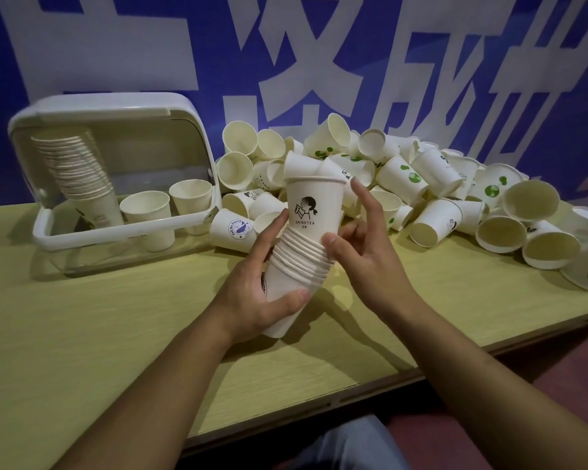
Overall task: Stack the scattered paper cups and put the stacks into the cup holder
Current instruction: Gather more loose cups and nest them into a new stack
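Centre of the frame: a tilted stack of nested white paper cups [294,266], topped by a white cup printed with a black figure and "DRINKTEA" [311,206], held above the pale yellow-green wooden tabletop [116,334]. Left hand [252,296] wrapped around the lower part of the stack, thumb across the front. Right hand [360,262] pinching the printed cup, thumb at its lower edge, index finger up along its right side, other fingers loosely curled. Upper left: white plastic cup holder with a raised lid [116,171], containing a leaning stack of white cups [78,174] and two single upright cups [170,201]. Behind and right of the hands: a heap of loose white paper cups [438,184], some with green prints, against a blue banner with white characters [455,62].
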{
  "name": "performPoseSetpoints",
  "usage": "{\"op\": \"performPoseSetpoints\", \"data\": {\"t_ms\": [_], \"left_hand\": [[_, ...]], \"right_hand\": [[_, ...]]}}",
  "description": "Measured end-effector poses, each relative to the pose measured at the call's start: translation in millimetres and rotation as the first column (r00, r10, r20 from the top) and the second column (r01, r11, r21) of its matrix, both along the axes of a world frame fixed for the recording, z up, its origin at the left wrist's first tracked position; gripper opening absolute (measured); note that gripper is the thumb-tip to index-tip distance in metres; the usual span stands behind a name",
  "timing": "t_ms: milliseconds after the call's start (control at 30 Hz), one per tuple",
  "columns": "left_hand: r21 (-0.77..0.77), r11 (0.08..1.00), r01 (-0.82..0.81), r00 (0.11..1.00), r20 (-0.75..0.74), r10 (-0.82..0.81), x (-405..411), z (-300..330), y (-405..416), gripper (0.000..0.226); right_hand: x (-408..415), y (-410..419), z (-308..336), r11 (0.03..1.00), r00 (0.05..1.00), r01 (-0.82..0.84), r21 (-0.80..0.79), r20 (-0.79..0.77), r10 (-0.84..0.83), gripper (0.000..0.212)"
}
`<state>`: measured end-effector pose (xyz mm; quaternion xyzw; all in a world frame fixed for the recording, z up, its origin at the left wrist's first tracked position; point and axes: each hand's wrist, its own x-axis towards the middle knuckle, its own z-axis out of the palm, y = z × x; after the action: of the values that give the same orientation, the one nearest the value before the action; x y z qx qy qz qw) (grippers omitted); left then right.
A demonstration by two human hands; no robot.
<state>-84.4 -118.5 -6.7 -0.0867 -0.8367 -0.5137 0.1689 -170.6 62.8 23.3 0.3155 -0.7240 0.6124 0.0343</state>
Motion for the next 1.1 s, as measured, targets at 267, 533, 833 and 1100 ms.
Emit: {"op": "performPoseSetpoints", "data": {"t_ms": [267,533,833,1100], "left_hand": [[0.120,0.990,-0.068,0.994,-0.078,0.077,-2.8,0.4,-2.8,0.101],[0.129,0.987,-0.098,0.988,-0.110,0.113,-4.3,2.6,-0.7,0.095],[0.103,0.985,-0.140,0.986,-0.081,0.149,-3.1,3.9,-2.2,0.098],[0.072,0.993,-0.097,0.993,-0.061,0.101,-3.1,2.5,-1.5,0.097]], "right_hand": [[0.0,3.4,-10.7,0.999,0.999,0.031,-0.011,-0.018,-0.032,0.032],[-49.9,15.4,-22.1,0.917,0.918,0.394,0.057,0.034,-0.396,0.059],[-122.7,-8.6,-40.1,0.784,0.757,0.608,0.123,0.206,-0.619,0.077],[-73.2,0.1,-17.5,0.866,0.876,0.472,-0.168,0.205,-0.437,0.071]]}}
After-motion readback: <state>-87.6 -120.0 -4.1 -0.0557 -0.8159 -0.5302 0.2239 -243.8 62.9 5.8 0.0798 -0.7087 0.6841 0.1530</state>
